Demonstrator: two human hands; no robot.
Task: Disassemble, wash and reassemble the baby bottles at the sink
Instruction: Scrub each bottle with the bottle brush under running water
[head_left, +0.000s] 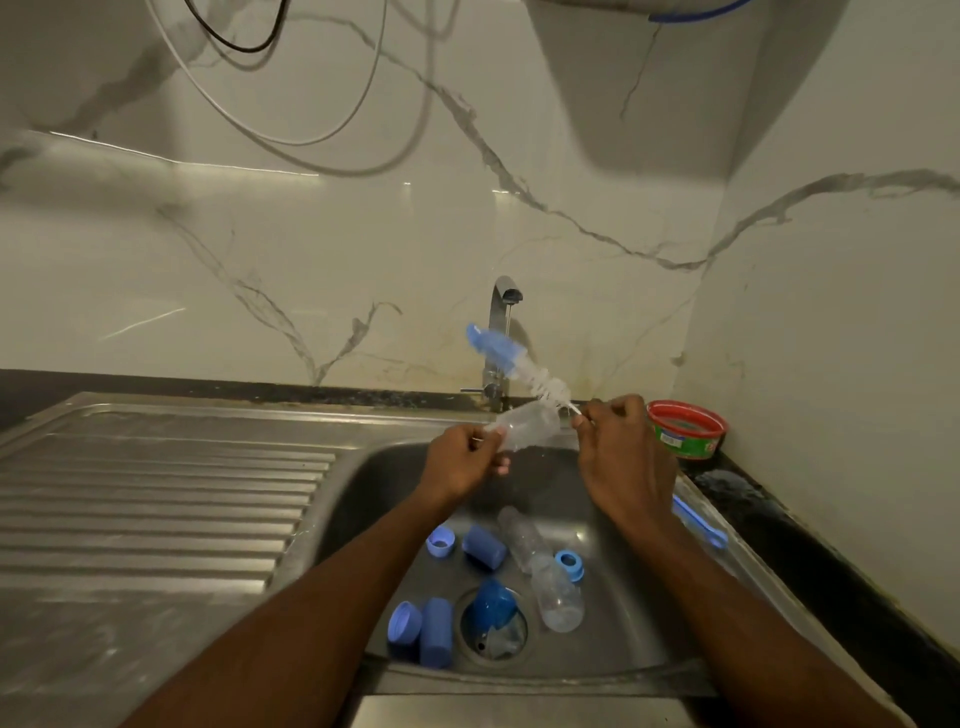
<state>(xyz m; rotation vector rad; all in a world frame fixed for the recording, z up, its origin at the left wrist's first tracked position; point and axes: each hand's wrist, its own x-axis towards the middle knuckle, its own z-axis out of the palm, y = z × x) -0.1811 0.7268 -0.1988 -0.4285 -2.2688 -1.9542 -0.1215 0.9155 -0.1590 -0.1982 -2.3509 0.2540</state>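
While lying sunk into the steel table (156, 499), holding loose bottle parts across its floor: sink (613, 644). Standing at twelve o'clock behind the basin, spout pointing forward: tap (503, 332). Lying side by side near the basin's middle: two clear bottles (545, 571). Scattered from nine to six o'clock around the drain: blue caps and rings (436, 623). Sitting at two o'clock on the dark ledge: red-rimmed tub (685, 428). Gripping a clear bottle (524, 426) sideways above the basin, fingers curling round its base: left hand (462, 462). Pinching the thin handle of a bottle brush (514, 364), bristles angling up toward eleven o'clock, just outside the bottle's mouth: right hand (623, 457).
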